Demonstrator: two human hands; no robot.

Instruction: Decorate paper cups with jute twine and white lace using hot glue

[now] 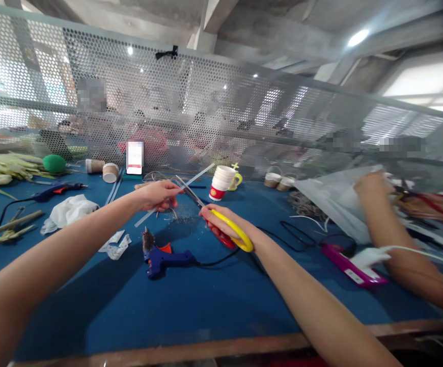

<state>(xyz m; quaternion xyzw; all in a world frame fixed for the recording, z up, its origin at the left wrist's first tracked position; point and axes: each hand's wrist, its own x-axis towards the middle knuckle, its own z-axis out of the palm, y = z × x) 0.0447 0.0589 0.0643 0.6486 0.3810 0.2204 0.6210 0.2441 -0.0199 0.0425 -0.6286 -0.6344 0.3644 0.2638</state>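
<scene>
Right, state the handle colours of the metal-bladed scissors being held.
One yellow loop, one red loop; head view.

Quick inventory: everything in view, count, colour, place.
scissors: 1, yellow and red handles, centre
strips: several, translucent, centre and left
glue guns: 2, blue, front and left
cup stack: 1, white and red, centre
phone: 1, white screen, back
tubs: 4, brown and white, back
ball: 1, green, left
husks: many, pale green, left
crumpled scraps: 2, white, left
power strip: 1, purple, right
plastic sheet: 1, translucent, right
mesh partition: 1, grey, behind
table: 1, blue, beneath
co-worker's arms: 2, bare, right
left hand: 1, bare, on strip
right hand: 1, bare, on scissors
</scene>
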